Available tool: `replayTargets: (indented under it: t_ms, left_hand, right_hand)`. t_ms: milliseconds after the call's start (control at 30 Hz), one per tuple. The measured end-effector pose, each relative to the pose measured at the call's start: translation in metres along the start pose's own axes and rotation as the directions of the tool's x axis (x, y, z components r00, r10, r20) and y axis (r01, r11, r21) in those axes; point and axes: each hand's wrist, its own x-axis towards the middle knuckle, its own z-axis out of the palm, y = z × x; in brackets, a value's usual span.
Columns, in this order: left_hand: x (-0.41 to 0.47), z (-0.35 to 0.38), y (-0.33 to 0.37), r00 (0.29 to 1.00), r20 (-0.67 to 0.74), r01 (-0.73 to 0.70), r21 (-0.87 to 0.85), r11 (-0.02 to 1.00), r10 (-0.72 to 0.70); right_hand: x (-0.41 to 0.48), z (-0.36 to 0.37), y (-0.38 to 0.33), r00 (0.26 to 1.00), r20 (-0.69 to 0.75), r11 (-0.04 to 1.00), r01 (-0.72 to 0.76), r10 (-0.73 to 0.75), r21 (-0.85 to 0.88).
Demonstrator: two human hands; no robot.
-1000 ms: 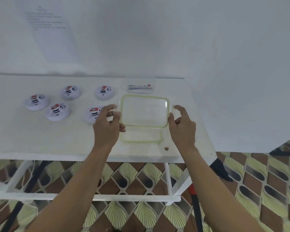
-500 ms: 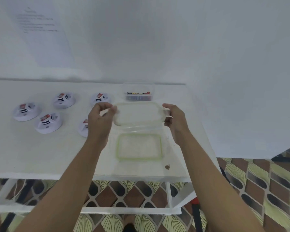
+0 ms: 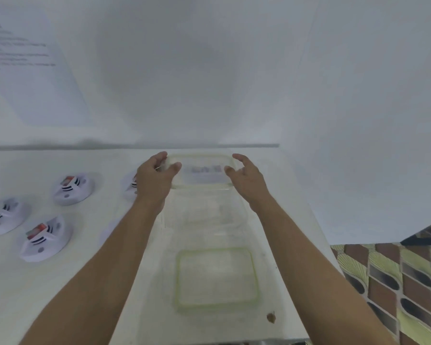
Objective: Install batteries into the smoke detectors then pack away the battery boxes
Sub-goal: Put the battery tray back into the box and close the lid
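My left hand (image 3: pixel 157 175) and my right hand (image 3: pixel 245 175) hold a clear plastic container (image 3: pixel 202 210) with a greenish rim by its two sides, at the back of the white table (image 3: pixel 90 282). The left thumb and fingers pinch its left edge. The right hand curls at its right edge. The battery box (image 3: pixel 207 169) shows blurred through the clear plastic between my hands. A green-rimmed lid (image 3: pixel 217 277) lies flat near the front. Several white smoke detectors (image 3: pixel 72 189) lie upturned on the left, one (image 3: pixel 130 186) partly behind my left hand.
The white wall rises right behind the table, with a printed sheet (image 3: pixel 25 61) on it at the left. The table's right edge borders a patterned tiled floor (image 3: pixel 396 282). A small brown speck (image 3: pixel 271 317) lies near the front right corner.
Both hands lifted the clear container off the green-rimmed lid and carried it away from me to the back of the table, over the battery box. The view moved closer.
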Motion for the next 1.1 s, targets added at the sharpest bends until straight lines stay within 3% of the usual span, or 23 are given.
replayTargets:
  t_ms: [267,367,567,700,867,1100]
  left_hand:
    - [0.065,0.033,-0.02,0.998,0.064,-0.012,0.213,0.977,-0.002]
    - [0.071,0.041,-0.027,0.998,0.067,-0.014,0.283,0.959,-0.005]
    - [0.076,0.044,-0.033,0.997,0.074,-0.051,0.313,0.948,0.029]
    - [0.077,0.043,-0.033,0.996,0.087,-0.059,0.327,0.943,0.032]
    - [0.067,0.044,-0.033,0.979,0.196,-0.026,0.375,0.927,-0.051]
    - [0.063,0.035,-0.037,0.928,0.347,0.043,0.264,0.963,-0.136]
  right_hand:
    - [0.067,0.018,0.006,0.995,-0.102,0.92,-0.042,0.002,-0.389]
    - [0.075,0.019,0.007,0.992,-0.126,0.893,-0.062,0.006,-0.445]
    - [0.074,0.019,0.005,0.999,-0.038,0.973,-0.045,0.037,-0.226]
    - [0.073,0.018,0.003,0.996,0.05,0.974,-0.058,0.071,-0.221]
    - [0.076,0.022,0.0,0.994,0.056,0.98,-0.08,0.092,-0.184]
    - [0.081,0.027,0.005,0.998,0.045,0.981,-0.046,0.055,-0.188]
